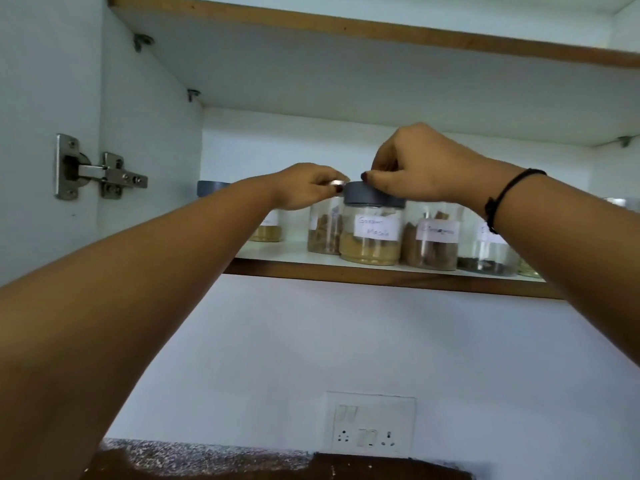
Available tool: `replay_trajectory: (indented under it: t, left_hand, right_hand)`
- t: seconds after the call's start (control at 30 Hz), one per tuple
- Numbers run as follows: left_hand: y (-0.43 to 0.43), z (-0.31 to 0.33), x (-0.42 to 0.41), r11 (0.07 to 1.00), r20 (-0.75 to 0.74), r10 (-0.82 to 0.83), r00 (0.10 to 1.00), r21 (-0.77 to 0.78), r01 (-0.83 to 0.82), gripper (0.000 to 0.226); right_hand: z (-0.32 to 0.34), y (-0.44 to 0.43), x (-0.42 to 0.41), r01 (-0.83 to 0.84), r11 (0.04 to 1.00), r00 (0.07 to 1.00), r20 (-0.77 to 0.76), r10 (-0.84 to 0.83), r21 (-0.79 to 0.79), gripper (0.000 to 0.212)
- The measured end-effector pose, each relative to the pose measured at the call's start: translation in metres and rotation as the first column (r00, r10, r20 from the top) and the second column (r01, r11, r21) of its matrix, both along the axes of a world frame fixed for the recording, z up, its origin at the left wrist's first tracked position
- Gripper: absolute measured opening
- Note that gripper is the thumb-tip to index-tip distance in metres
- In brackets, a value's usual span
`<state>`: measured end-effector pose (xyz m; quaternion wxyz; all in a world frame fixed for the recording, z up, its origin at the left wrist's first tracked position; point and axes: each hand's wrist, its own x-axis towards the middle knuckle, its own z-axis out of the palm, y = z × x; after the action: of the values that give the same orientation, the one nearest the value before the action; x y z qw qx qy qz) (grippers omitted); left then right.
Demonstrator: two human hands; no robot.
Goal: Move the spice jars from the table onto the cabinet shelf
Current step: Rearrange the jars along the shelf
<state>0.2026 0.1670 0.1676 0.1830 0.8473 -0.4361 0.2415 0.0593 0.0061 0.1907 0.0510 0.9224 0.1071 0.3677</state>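
the garam masala jar (370,240) stands upright near the front edge of the cabinet shelf (381,273). the right hand (422,168) curls down over its grey lid (374,197), thumb and fingers clasping the rim. the left hand (304,188) has its fingers curled against the lid's left side; whether it really grips cannot be told. a brown-filled jar (434,244) stands just right of the garam masala jar.

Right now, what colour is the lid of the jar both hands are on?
Dark grey; the lid shows best in the head view.
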Motion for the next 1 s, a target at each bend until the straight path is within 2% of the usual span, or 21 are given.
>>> replay_trajectory:
  t: [0.1, 0.23, 0.27, 0.33, 0.4, 0.47, 0.63, 0.73, 0.87, 1.0]
  left_hand:
    - [0.002, 0.006, 0.002, 0.999, -0.02, 0.049, 0.999, 0.004, -0.049, 0.037]
    - [0.008, 0.017, -0.002, 0.986, -0.085, 0.107, 0.991, 0.138, -0.095, 0.036]
    - [0.011, 0.018, -0.003, 0.988, -0.091, 0.102, 0.991, 0.123, -0.09, 0.034]
    - [0.015, 0.016, 0.001, 0.997, -0.087, 0.07, 0.994, -0.001, -0.071, 0.03]
    - [0.017, 0.009, 0.005, 0.988, -0.042, 0.057, 0.997, -0.14, -0.063, 0.029]
    - [0.015, 0.004, 0.009, 0.977, 0.003, 0.074, 0.997, -0.2, -0.072, 0.03]
    - [0.02, 0.008, 0.009, 0.991, -0.015, 0.078, 0.997, -0.106, -0.079, 0.033]
    - [0.023, 0.01, 0.009, 0.992, 0.049, 0.124, 0.991, -0.045, -0.122, 0.034]
    - [0.016, 0.009, 0.014, 0.98, 0.145, 0.197, 0.97, -0.056, -0.191, 0.034]
    - [0.012, 0.008, 0.021, 0.971, 0.161, 0.226, 0.961, -0.112, -0.21, 0.034]
  right_hand:
    - [-0.003, -0.007, -0.005, 0.011, 1.0, 0.997, -0.076, -0.013, -0.029, 0.029]
    - [-0.008, -0.01, -0.004, 0.0, 0.999, 0.998, -0.065, -0.004, -0.051, 0.028]
    - [-0.008, -0.01, -0.003, -0.005, 0.999, 0.998, -0.059, 0.002, -0.047, 0.027]
    - [-0.01, -0.01, 0.001, -0.009, 0.999, 0.999, -0.049, 0.007, -0.033, 0.026]
    - [-0.013, -0.011, 0.008, 0.001, 1.0, 1.0, -0.022, -0.001, -0.013, 0.026]
    - [-0.016, -0.01, 0.017, 0.026, 1.0, 1.0, 0.007, -0.026, 0.006, 0.028]
    - [-0.017, 0.0, 0.031, 0.089, 0.996, 0.996, 0.005, -0.09, 0.003, 0.029]
    - [-0.014, 0.002, 0.039, 0.17, 0.984, 0.985, 0.044, -0.167, -0.06, 0.025]
    - [-0.01, 0.002, 0.052, 0.225, 0.973, 0.974, -0.009, -0.226, -0.054, 0.027]
    - [-0.012, 0.0, 0.061, 0.266, 0.962, 0.963, -0.027, -0.268, -0.059, 0.023]
